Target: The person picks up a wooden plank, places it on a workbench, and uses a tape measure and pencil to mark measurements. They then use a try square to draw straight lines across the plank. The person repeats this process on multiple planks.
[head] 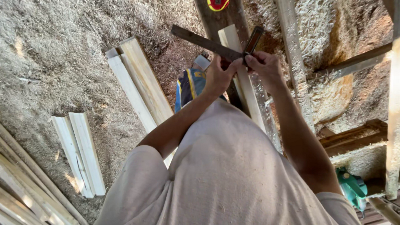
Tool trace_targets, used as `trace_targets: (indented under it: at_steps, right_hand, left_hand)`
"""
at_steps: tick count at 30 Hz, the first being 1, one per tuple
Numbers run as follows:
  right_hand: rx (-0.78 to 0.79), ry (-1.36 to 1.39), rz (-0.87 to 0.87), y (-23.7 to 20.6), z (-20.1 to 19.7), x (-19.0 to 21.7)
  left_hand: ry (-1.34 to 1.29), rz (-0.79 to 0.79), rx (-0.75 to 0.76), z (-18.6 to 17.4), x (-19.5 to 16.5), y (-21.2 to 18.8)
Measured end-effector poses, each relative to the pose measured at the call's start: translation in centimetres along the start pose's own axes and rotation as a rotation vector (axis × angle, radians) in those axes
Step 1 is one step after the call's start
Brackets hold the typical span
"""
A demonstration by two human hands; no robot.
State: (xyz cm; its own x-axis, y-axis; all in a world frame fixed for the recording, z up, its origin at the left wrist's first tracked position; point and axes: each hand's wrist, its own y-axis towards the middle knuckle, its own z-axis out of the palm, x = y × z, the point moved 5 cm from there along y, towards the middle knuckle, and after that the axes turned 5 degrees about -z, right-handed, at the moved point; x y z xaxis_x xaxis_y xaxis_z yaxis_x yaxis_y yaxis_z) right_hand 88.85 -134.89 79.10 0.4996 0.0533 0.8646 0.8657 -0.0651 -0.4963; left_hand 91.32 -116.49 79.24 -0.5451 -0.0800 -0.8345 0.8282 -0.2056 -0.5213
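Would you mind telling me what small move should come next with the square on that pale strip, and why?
Probably ease the try square down until it sits flat on the pale wooden strip. The left hand and right hand pinch it at its corner, and its dark blade angles off to the upper left across the strip's end, so it looks not yet seated for a true line.

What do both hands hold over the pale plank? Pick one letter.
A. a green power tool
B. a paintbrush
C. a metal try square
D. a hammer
C: the left hand and the right hand meet on a dark metal try square, its blade slanting up to the left above the pale plank; the green power tool lies apart, low on the right.
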Motion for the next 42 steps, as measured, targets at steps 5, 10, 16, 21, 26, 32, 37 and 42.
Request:
trace_targets:
  at_steps: [5,10,16,21,26,32,37,42]
  right_hand:
    - [0.003,0.066,0.002,0.6,0.4,0.6]
    - [-0.006,-0.012,-0.007,0.6,0.8,2.1]
    - [-0.017,-0.031,0.0,0.6,1.0,2.9]
    - [-0.018,-0.018,0.005,0.7,0.8,2.6]
    - [0.0,0.054,0.006,0.7,0.8,3.2]
    - [-0.303,0.077,-0.408,-0.5,-2.1,7.8]
    - [-0.01,-0.072,-0.364,0.6,0.7,8.0]
    - [0.092,-0.04,-0.248,1.9,2.8,6.8]
  left_hand:
    - [-0.006,-0.059,-0.009,-0.1,-0.4,0.5]
    - [0.038,-0.047,-0.001,-0.2,-1.5,0.6]
    - [0.027,-0.04,0.016,-0.2,-1.9,0.7]
    - [0.025,-0.05,0.019,0.0,-1.5,0.7]
    - [0.023,-0.082,0.026,0.2,-0.9,1.0]
    - [0.048,-0.131,0.04,-0.3,0.1,1.7]
    - [0.143,-0.169,0.065,-0.3,1.6,2.4]
    - [0.074,-0.099,0.097,-0.1,2.4,2.8]
